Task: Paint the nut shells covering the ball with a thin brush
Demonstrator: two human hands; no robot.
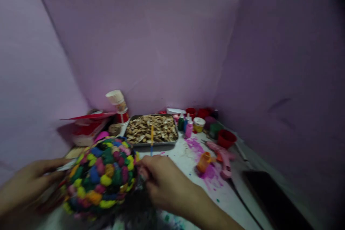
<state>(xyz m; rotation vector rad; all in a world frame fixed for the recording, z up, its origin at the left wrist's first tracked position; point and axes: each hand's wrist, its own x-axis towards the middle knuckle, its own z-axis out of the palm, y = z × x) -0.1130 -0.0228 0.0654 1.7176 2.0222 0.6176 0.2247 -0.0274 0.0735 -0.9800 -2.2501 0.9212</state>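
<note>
A ball-shaped object covered in many small painted lumps of several colours (101,178) sits low at the left between my hands. My left hand (29,183) rests against its left side, fingers curled; a thin white stick shows by the fingers. My right hand (161,181) is at its right side, fingers pinched together on something small that I cannot make out. A thin brush with an orange and blue handle (152,139) stands up just above my right hand.
A metal tray (172,143) full of pale shells lies behind. Small paint bottles (185,124), red cups (226,138), an orange bottle on its side (203,161), a pink glue gun (222,156) and spilled pink powder are at the right. Purple partition walls enclose the table.
</note>
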